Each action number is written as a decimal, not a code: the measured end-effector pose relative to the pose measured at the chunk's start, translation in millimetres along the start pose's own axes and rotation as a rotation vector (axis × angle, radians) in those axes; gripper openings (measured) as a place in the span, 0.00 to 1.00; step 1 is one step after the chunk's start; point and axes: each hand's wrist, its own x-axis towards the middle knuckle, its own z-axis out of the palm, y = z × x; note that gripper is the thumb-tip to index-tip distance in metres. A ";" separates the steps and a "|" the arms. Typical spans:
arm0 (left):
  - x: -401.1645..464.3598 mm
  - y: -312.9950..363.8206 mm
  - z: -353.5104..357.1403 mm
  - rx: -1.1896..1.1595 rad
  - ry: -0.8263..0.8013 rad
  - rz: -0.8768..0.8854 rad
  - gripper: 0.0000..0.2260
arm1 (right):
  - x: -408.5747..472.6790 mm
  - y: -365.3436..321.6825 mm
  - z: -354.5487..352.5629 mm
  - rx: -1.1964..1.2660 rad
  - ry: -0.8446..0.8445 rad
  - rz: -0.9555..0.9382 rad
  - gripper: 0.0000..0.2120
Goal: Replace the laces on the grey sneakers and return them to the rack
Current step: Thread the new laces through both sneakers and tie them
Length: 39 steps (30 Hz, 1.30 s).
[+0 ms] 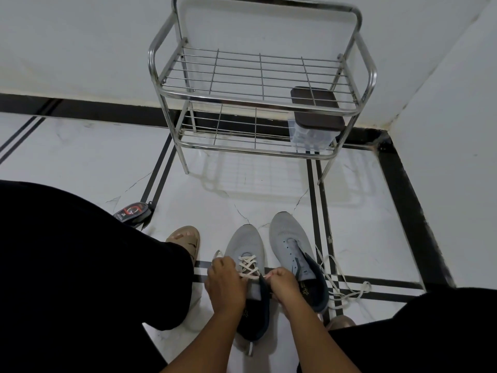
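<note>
We crouch on white marble floor (pixel 88 154) with black inlay strips, in a white-walled corner by the steel shoe rack (pixel 258 84). Our left hand (pixel 224 281) and right hand (pixel 282 285) pinch the cream lace (pixel 248 266) on the left grey sneaker (pixel 243 247). The unlaced sneaker (pixel 289 243) stands beside it, touching, its loose lace (pixel 347 290) on the floor.

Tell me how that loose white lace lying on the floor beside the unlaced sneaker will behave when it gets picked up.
The loose lace probably goes limp: it lies in slack curls on the floor, so it should dangle and trail. It looks thin, so likely very light. One end seems to run toward the unlaced sneaker; whether it is attached I cannot tell, so lifting may tug it.
</note>
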 end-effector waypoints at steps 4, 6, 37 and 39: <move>-2.2 -7.3 -5.5 0.015 -0.052 -0.126 0.21 | 1.5 -18.2 -8.0 0.051 0.127 -0.076 0.06; -2.3 -7.8 -6.2 -0.022 -0.110 -0.110 0.18 | 1.5 -41.5 -34.0 0.320 0.224 -0.030 0.09; 7.5 -18.1 -5.2 -0.284 -0.278 -0.116 0.08 | -11.1 -12.0 -11.2 -0.758 0.073 -0.228 0.09; 9.0 -19.4 -6.0 -0.288 -0.239 -0.178 0.09 | -12.7 -10.5 -11.7 -0.728 0.110 -0.192 0.10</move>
